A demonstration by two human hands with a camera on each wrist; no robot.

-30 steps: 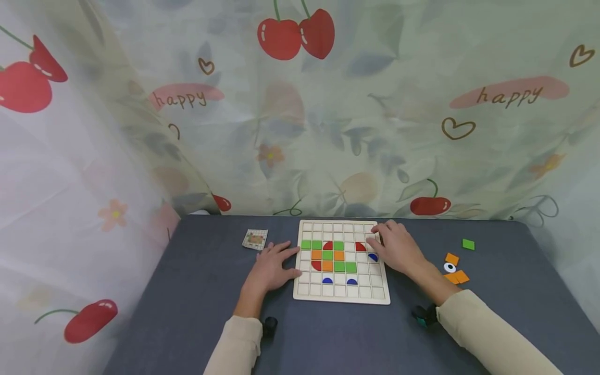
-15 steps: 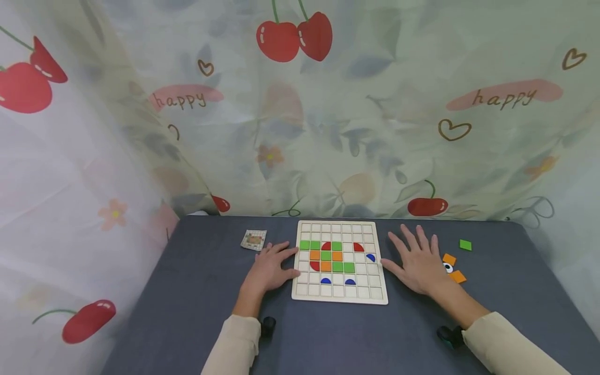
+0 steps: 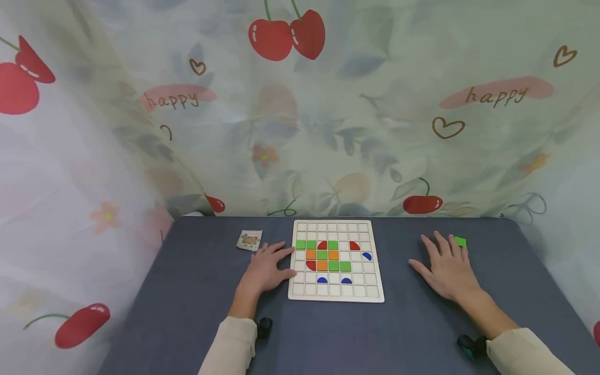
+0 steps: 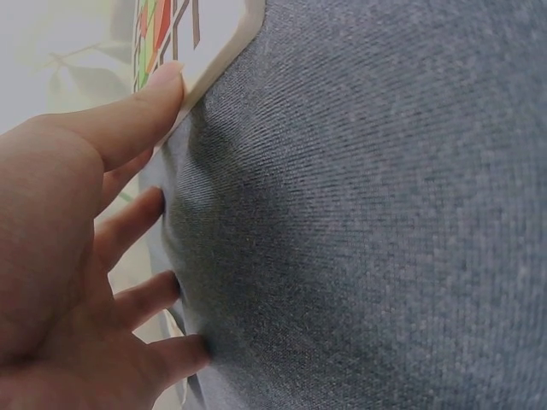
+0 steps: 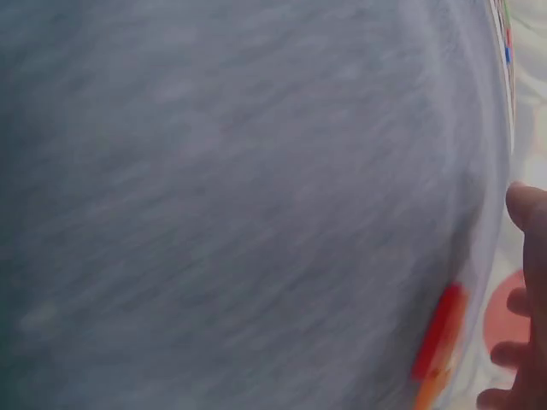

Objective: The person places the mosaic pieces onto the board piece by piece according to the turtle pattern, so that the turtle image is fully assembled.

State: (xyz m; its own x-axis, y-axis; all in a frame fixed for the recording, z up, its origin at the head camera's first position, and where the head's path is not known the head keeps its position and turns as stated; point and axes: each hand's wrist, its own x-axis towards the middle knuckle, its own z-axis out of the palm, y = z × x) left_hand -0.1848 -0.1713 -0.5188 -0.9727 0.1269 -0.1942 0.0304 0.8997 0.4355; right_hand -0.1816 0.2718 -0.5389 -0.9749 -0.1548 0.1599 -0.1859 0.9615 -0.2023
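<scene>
A white gridded board (image 3: 360,292) lies flat on the table, with green and orange squares, red quarter-rounds and blue half-rounds in some cells. My left hand (image 3: 263,268) rests at its left side, fingers spread, the thumb touching the rim in the left wrist view. Off to the right, my right hand (image 3: 450,272) hovers with fingers spread over the loose pieces, which it mostly hides in the head view. Just past its fingertips shows a green square (image 3: 461,241). The right wrist view has a blurred red and orange piece (image 5: 440,342) below that hand.
A small printed picture card (image 3: 249,240) lies beyond my left hand. The dark grey tablecloth (image 3: 328,338) covers the table up to a patterned curtain (image 3: 304,130) behind it. Each wrist carries a small black camera.
My right hand has left the board's right edge and moved right, over the loose pieces, its fingers spreading. My left hand stays at the board's left edge. The view has turned slightly right.
</scene>
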